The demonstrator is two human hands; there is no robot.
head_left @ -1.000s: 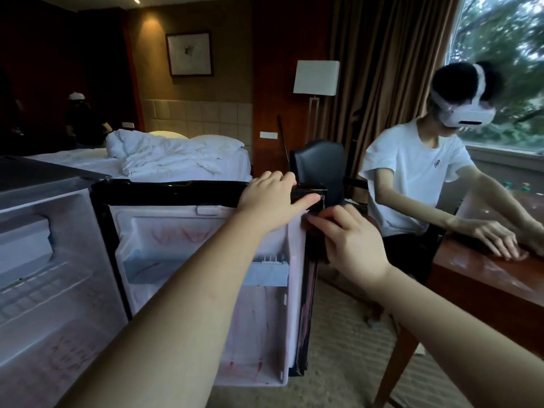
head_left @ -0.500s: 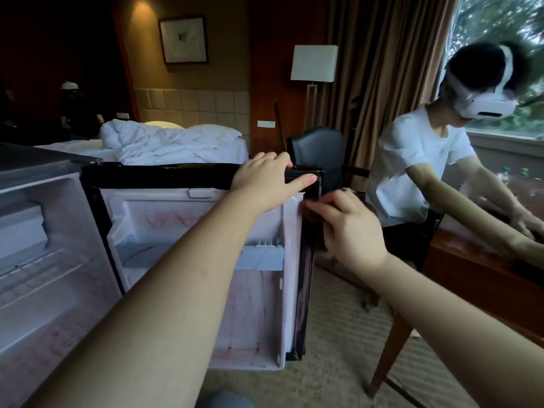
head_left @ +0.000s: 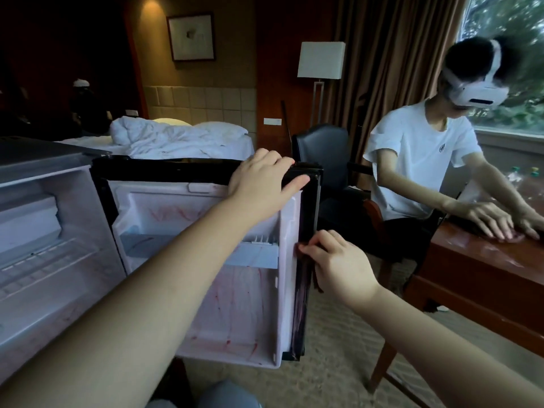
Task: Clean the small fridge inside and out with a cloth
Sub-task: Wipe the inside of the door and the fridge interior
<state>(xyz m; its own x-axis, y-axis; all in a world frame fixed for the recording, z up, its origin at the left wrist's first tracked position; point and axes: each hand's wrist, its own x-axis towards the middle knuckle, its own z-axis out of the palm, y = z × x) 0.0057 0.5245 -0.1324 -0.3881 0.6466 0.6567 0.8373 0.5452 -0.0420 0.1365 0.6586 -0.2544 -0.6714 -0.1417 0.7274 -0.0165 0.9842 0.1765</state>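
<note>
On fridge door, right hand pinching cloth

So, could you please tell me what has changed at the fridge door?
The right hand, pinching the dark cloth, has slid down the outer edge of the open fridge door, from near the top corner to about mid-height. The left hand still holds the door's top edge; the door stays open.

Left hand gripping fridge door top, right hand pinching cloth against its edge
</note>
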